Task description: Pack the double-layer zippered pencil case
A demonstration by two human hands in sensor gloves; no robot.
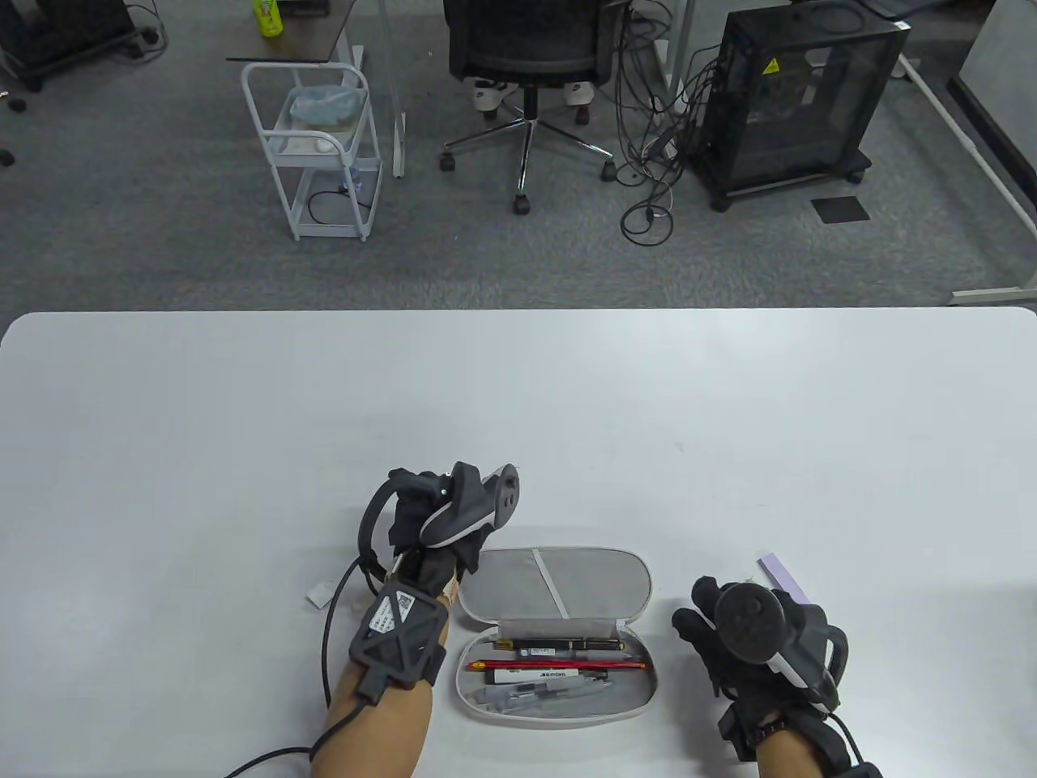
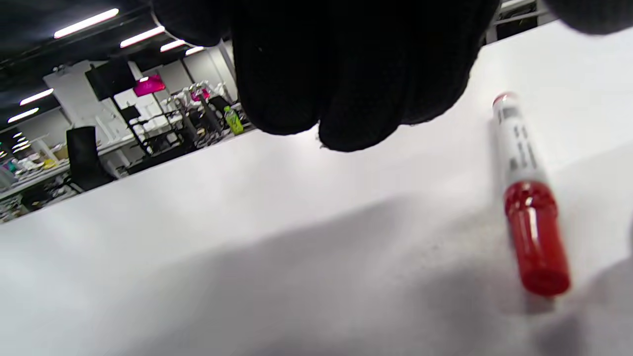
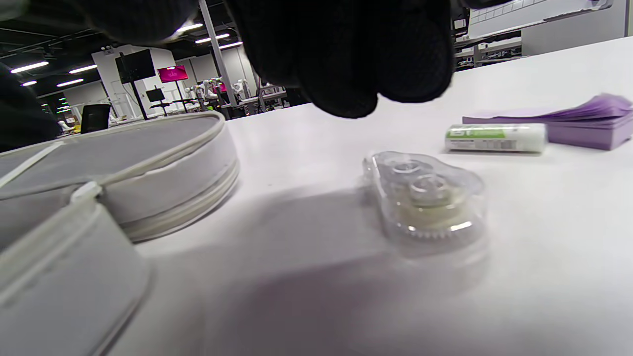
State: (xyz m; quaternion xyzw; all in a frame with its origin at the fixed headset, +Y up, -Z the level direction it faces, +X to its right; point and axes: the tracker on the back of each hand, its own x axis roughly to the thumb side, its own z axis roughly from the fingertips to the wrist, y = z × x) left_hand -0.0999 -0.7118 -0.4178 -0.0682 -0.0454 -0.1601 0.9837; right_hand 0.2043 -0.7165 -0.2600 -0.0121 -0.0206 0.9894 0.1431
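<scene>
The grey pencil case [image 1: 557,681] lies open near the table's front edge, its lid [image 1: 559,583] folded back. It holds a black pen [image 1: 567,646], a red pen [image 1: 559,666] and clear pens [image 1: 535,691]. My left hand [image 1: 429,519] hovers left of the lid and holds nothing. The left wrist view shows its fingertips [image 2: 346,99] above a red-capped marker [image 2: 526,198] lying on the table. My right hand [image 1: 713,636] is right of the case, fingers spread, empty. In the right wrist view its fingertips [image 3: 356,64] hang over a clear correction tape [image 3: 428,198].
A purple pad of sticky notes [image 1: 782,571] lies behind my right hand, also in the right wrist view [image 3: 583,121], with a white and green glue stick [image 3: 494,137] beside it. A small white scrap [image 1: 318,596] lies left of my left wrist.
</scene>
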